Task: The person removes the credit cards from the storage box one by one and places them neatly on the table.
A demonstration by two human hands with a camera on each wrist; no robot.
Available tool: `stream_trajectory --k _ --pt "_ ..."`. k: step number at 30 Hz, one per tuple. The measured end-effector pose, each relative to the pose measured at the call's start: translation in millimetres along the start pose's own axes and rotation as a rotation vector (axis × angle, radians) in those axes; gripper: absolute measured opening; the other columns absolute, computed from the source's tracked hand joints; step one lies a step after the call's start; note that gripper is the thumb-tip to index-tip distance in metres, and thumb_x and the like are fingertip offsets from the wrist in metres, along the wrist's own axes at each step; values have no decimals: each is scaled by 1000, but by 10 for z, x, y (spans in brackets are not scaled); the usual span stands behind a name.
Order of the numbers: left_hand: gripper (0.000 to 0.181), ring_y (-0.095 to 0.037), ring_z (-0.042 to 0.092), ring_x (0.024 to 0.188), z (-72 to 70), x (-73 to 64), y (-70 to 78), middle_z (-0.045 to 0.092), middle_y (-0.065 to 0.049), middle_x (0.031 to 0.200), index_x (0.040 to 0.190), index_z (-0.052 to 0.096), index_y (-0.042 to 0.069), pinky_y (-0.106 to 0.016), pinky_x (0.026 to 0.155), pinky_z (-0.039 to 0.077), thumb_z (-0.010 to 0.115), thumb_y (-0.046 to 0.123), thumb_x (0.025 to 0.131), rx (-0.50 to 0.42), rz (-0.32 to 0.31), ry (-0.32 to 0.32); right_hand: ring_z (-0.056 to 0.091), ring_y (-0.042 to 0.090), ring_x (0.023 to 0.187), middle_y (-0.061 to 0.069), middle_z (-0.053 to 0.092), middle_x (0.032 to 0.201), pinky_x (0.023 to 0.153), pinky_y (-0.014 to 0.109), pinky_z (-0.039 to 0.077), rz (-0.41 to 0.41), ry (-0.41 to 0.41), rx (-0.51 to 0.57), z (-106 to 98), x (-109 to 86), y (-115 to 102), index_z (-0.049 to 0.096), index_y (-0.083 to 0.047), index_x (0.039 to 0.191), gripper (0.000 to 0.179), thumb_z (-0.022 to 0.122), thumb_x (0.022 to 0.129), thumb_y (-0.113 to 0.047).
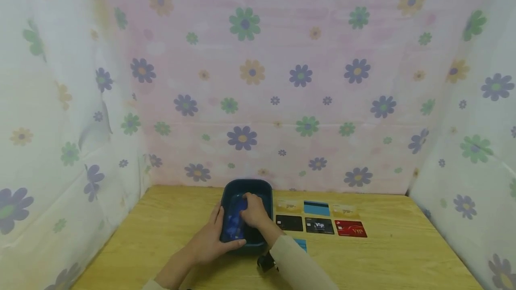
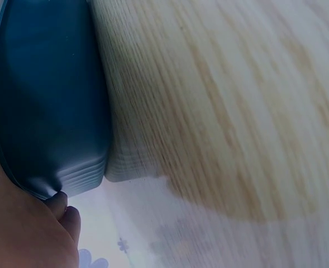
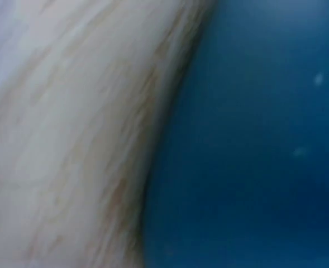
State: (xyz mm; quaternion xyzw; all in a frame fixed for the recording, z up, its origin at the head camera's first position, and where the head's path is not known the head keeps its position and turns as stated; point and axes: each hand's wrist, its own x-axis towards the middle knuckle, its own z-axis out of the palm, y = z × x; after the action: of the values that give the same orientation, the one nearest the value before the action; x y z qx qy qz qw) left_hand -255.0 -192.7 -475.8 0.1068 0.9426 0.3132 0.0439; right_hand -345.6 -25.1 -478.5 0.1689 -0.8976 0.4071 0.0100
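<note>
A dark teal plastic bin [image 1: 247,185] stands on the wooden table. My left hand [image 1: 207,238] grips its near left side, thumb along the near rim and fingers on the outer wall; in the left wrist view the bin's side wall [image 2: 52,84] shows beside that hand [image 2: 30,234]. Inside the bin lies a shiny blue patterned packet-like thing [image 1: 233,227]. Reaching in over the right rim, my right hand [image 1: 255,211] pinches the packet's upper end with curled fingers and thumb. Only the bin's blue wall [image 3: 253,145] and blurred tabletop fill the right wrist view.
Several cards lie in rows right of the bin: pale gold cards, a blue striped card [image 1: 316,208], a black card [image 1: 289,223], a black Vip card [image 1: 319,225] and a red VIP card [image 1: 351,228]. My right sleeve partly covers a light blue card [image 1: 300,244]. Flowered cloth [image 1: 274,79] encloses the table.
</note>
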Motion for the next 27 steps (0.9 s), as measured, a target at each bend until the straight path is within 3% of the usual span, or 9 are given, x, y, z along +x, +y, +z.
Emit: stream_trajectory --k 8,15,20,27 --pt "125 -50 39 142 -4 1 11 -8 -19 171 162 6 -4 -61 108 41 67 73 85 0 -1 -6 66 31 102 18 70 115 86 48 56 -34 15 67 -48 11 12 69 2 120 36 72 84 4" --pt "126 -52 36 143 -11 -22 13 -7 -21 170 162 5 -4 -63 109 40 68 72 84 0 0 3 64 37 114 23 67 124 84 44 56 -94 -38 140 -164 -50 -30 65 2 131 51 63 81 12" --pt "126 -51 36 143 -11 -23 4 -6 -20 171 163 5 -3 -62 109 40 68 72 84 3 2 5 65 36 107 24 67 124 74 38 55 -89 -55 164 -277 -125 -65 66 1 127 49 61 80 14" --pt "126 -51 37 143 -9 -11 11 -6 -20 170 162 5 -3 -63 108 41 67 74 84 14 2 3 62 36 108 18 66 113 83 46 54 -101 -27 150 -410 -202 -102 67 -2 117 41 64 78 13"
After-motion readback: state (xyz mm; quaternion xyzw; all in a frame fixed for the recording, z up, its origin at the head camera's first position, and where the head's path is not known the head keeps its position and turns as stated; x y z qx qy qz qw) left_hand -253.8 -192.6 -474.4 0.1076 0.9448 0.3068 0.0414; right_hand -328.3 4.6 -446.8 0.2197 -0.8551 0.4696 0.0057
